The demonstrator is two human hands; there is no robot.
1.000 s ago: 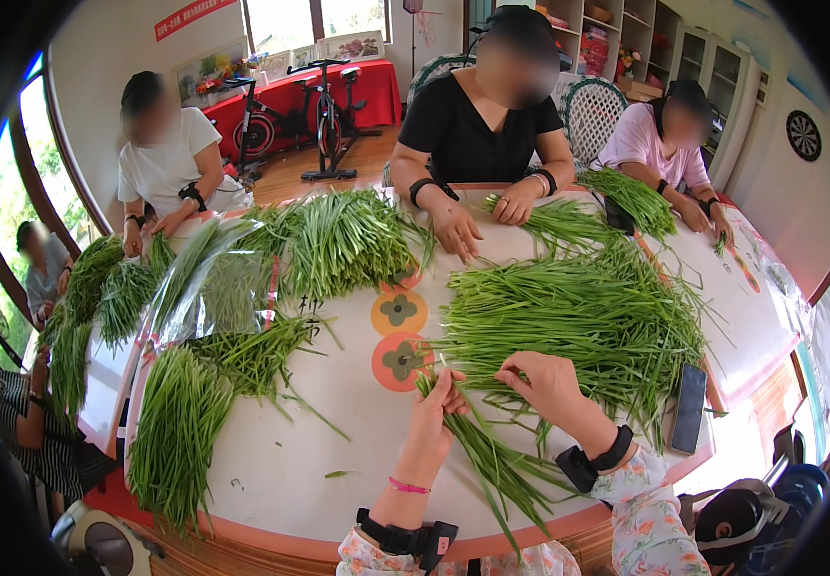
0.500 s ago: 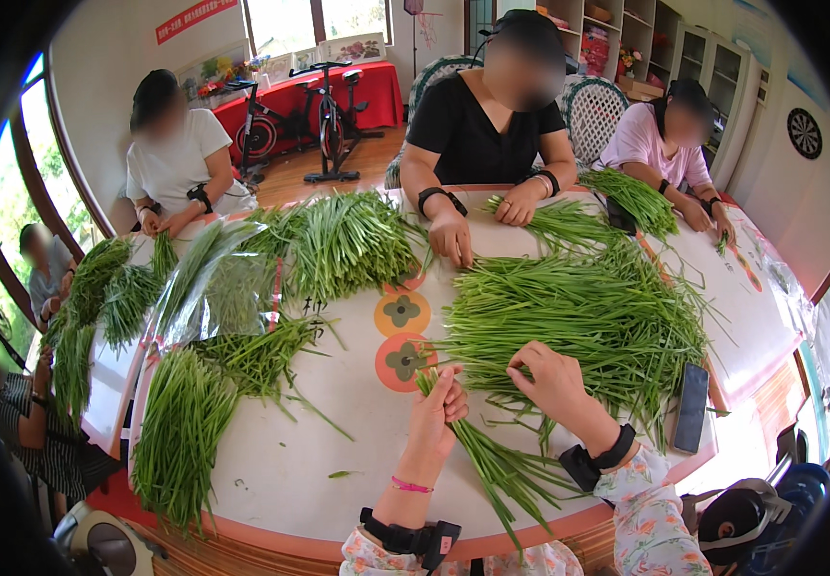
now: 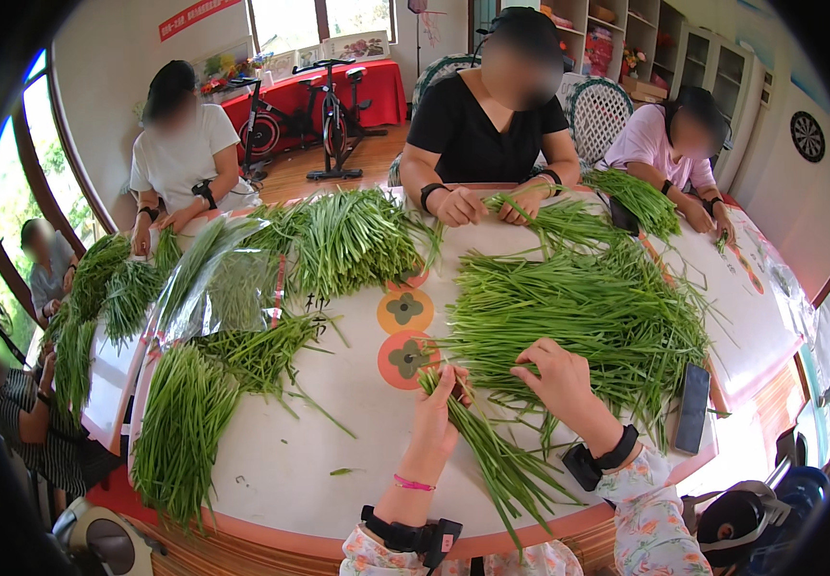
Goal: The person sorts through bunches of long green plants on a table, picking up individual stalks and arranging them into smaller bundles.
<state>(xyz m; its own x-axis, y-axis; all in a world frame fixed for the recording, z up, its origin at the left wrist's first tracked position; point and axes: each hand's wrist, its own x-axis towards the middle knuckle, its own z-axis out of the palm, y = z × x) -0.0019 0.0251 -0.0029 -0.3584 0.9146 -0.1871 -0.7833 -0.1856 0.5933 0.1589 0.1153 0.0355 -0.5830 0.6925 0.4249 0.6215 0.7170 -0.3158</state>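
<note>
My left hand [image 3: 439, 408] is closed around a small bunch of garlic chives [image 3: 501, 470]; the cut ends poke out above the fingers, and the leaves slant down to the right over the table's near edge. Close by on the right, my right hand [image 3: 559, 379] hovers over the near side of a big heap of garlic chives [image 3: 569, 312]. Its fingers are bent in toward the thumb like a pinch, and whatever is between them is too small to make out. A neat pile of chives [image 3: 182, 432] lies at the left front of the table.
A white table [image 3: 290, 470] holds more chive piles [image 3: 353, 240], a clear plastic bag [image 3: 233, 288] and a dark phone [image 3: 691, 408] on the right. Across it a person in black [image 3: 492, 130] handles chives. Others sit at left and right. Exercise bikes [image 3: 333, 130] stand behind.
Both my hands stay almost where they were, the left still gripping its bunch. Across the table, the person in black has drawn one hand back from the heap toward the other hand.
</note>
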